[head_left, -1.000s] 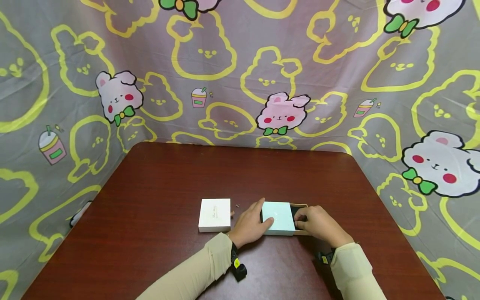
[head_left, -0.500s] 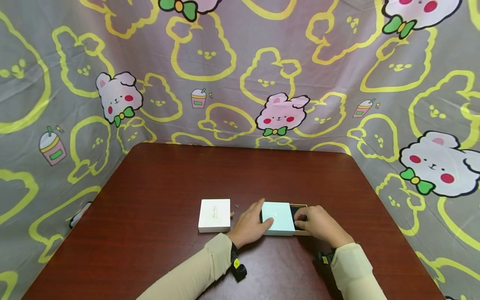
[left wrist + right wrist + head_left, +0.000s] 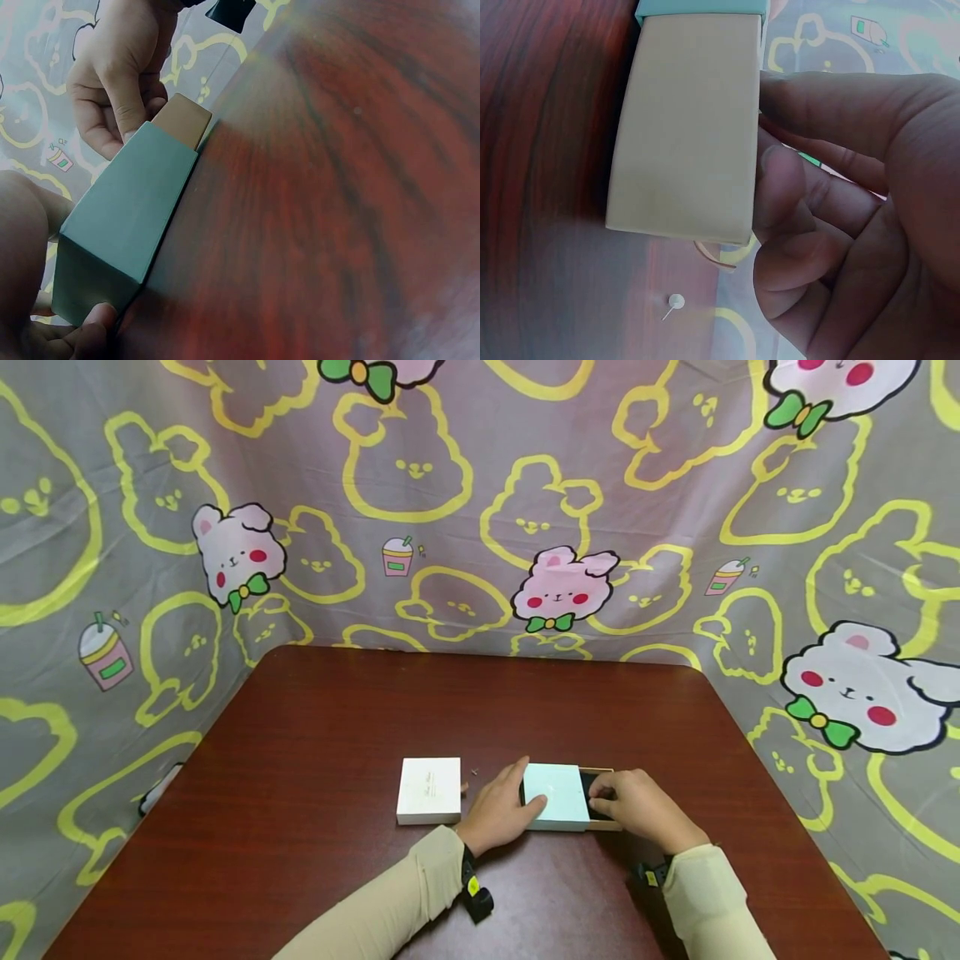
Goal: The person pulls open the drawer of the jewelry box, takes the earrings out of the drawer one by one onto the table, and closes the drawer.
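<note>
My left hand (image 3: 495, 810) grips the left end of a light blue drawer box (image 3: 555, 793), thumb across its top. From the right end a tan drawer (image 3: 686, 127) with a dark inside sticks partway out of the sleeve. My right hand (image 3: 643, 806) bends over this drawer, thumb and forefinger drawn together at the dark lining and the other fingers curled. I cannot tell what lies between those fingertips. A thin ribbon (image 3: 714, 256) hangs off the drawer's end. Past it lies a small pin with a round white head (image 3: 676, 301), like an earring stud.
Left of my left hand stands a white box (image 3: 429, 789) with fine gold lettering and a brown tab (image 3: 464, 788). A tiny item (image 3: 474, 771) lies beside it. The reddish-brown table (image 3: 480, 710) is bordered by a patterned curtain (image 3: 465, 510).
My right hand shifts very slightly over the drawer. The left hand and both boxes hold their places. The curtain on the right has drifted a little to the left.
</note>
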The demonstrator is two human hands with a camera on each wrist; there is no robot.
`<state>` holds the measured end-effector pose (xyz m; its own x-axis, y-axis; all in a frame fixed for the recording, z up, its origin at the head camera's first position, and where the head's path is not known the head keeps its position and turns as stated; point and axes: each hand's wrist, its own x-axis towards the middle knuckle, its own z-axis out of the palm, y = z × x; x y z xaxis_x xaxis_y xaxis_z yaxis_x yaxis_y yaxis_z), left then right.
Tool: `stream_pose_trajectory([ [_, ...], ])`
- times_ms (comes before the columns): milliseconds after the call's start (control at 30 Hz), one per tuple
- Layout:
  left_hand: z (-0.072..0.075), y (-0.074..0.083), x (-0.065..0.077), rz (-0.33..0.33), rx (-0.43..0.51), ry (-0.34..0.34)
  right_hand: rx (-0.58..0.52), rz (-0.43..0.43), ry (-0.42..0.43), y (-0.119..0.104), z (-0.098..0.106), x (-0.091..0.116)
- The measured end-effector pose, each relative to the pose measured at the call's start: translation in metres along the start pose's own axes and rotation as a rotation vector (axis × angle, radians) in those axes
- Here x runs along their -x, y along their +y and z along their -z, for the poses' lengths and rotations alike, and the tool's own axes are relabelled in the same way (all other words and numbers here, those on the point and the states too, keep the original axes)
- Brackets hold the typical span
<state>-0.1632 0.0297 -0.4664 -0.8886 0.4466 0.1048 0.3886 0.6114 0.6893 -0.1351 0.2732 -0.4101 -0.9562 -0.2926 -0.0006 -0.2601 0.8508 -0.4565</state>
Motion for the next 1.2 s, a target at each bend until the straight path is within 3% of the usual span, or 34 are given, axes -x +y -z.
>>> stream_pose_trajectory([
  [433, 0.0019, 0.0013, 0.001, 0.004, 0.015, -0.008, 0.013, 0.006, 0.03, -0.0008, 0.0007, -0.0013],
  [900, 0.0016, 0.0005, 0.0016, 0.0, 0.024, -0.014, -0.002, -0.053, 0.019, -0.0014, -0.0015, -0.001],
  [1200, 0.0015, 0.0007, 0.0013, -0.001, 0.021, -0.012, 0.019, -0.011, 0.043, 0.0036, -0.0032, -0.0021],
])
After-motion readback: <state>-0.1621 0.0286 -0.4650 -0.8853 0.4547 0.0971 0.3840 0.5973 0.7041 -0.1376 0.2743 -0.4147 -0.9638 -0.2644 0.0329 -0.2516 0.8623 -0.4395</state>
